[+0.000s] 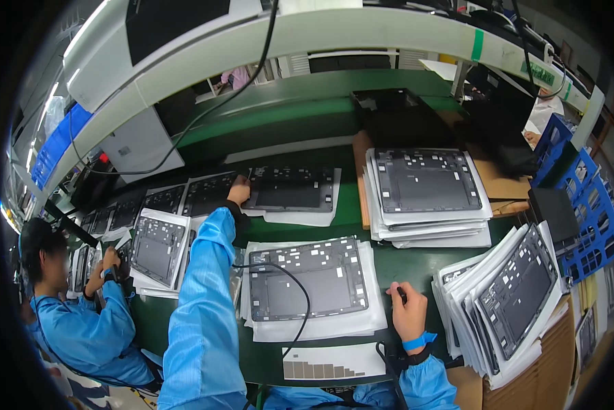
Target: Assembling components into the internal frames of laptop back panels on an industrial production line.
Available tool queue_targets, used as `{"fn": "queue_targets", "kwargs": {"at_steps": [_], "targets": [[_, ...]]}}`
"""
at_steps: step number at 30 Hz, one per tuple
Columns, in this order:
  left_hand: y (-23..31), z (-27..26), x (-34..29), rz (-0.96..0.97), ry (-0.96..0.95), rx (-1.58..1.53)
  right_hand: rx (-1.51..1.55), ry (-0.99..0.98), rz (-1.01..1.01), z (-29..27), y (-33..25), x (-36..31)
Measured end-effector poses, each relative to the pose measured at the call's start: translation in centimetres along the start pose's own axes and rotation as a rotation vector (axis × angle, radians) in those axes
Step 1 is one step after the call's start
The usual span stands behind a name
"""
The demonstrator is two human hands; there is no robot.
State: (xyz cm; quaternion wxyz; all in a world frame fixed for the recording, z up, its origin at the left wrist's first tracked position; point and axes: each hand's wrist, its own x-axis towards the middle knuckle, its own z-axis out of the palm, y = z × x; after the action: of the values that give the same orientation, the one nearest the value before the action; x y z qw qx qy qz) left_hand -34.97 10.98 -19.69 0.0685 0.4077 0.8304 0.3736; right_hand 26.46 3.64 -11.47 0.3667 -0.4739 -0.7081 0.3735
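My left arm stretches far forward, and my left hand (239,190) is closed at the left edge of a dark tablet housing (290,188) lying on white sheets in the back row. Closed around a small black object (402,294), my right hand (410,316) rests at the right of the near work spot; most of that object is hidden by the fingers. Between my arms another tablet housing (309,283) lies flat on white foam sheets, its inner side up, with small white pads. A black cable (305,301) crosses it.
Stacked housings with white sheets (426,236) stand at the back right, and a tilted stack (519,294) sits at the right. A printed card (334,362) lies in front. At the left, a co-worker in a blue smock (88,335) handles parts. A blue rack (594,205) stands far right.
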Motion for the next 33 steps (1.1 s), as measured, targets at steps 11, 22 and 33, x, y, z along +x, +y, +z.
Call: {"fn": "queue_targets", "kwargs": {"at_steps": [11, 22, 33], "targets": [[19.8, 0.8, -11.9, 0.975, -0.511, 0.376, -0.021, 0.019, 0.060, -0.3, 0.3, 0.5], [19.2, 2.3, -12.5, 0.864, -0.491, 0.427, 0.051, 0.049, 0.129, -1.2, 0.0, -0.6], [28.6, -17.6, -37.2, 0.757, -0.528, 0.362, 0.413, -0.200, 0.283, -5.2, -1.8, -7.7]]}}
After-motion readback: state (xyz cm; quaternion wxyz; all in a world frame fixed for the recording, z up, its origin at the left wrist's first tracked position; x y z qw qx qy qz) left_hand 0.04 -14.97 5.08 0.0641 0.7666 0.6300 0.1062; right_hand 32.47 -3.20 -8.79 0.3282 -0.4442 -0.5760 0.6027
